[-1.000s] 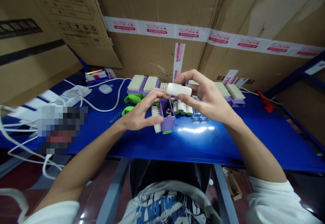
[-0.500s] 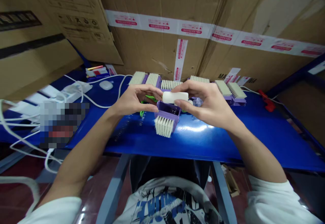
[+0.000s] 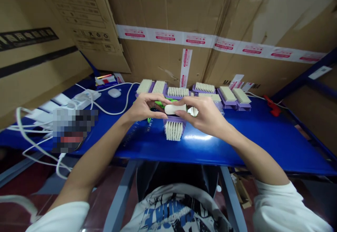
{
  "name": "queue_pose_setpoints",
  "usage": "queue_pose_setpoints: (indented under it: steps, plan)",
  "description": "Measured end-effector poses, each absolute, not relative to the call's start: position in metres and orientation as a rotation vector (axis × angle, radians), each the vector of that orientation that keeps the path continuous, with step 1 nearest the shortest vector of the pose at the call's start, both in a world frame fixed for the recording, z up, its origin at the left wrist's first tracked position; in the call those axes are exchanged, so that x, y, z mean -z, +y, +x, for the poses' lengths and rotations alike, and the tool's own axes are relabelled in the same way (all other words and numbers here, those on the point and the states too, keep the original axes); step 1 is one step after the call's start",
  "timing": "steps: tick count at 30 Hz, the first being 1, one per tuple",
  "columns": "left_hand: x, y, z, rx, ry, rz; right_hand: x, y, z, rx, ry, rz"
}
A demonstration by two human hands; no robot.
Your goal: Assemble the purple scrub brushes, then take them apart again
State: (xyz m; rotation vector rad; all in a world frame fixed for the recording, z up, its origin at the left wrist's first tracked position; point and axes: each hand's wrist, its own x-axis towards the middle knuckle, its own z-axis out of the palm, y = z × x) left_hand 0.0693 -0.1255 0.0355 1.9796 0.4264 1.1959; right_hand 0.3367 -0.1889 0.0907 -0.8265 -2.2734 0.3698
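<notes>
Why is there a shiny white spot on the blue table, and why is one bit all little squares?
In the head view, glare whitens the blue table, probably a lamp's reflection; also in the head view, coarse squares cover something at the left, hiding its details, and the small red print on the white tape looks too soft to read.

Workbench area, blue tabletop (image 3: 231, 144), cardboard walls (image 3: 158, 7), repeated purple-backed brushes (image 3: 178, 92)
</notes>
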Motion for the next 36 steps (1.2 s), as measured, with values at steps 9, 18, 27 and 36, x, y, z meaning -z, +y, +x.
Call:
queue_pose_setpoints:
  steps: [9, 18, 27, 36]
  plan:
    - [-0.030, -0.128, 0.076, -1.337, 0.399, 2.109, -0.074, -0.192, 0.335, -0.505, -2.043, -0.884]
    - [-0.030, -0.134, 0.081, -1.407, 0.376, 2.198, -0.066, -0.200, 0.331, -0.563, -1.905, -0.846]
    - [-0.026, -0.131, 0.082, -1.415, 0.309, 2.204, -0.066, -0.196, 0.331, -0.692, -1.818, -0.882]
    - [-0.028, -0.133, 0.079, -1.424, 0.427, 2.242, -0.071, -0.199, 0.331, -0.628, -1.933, -0.974]
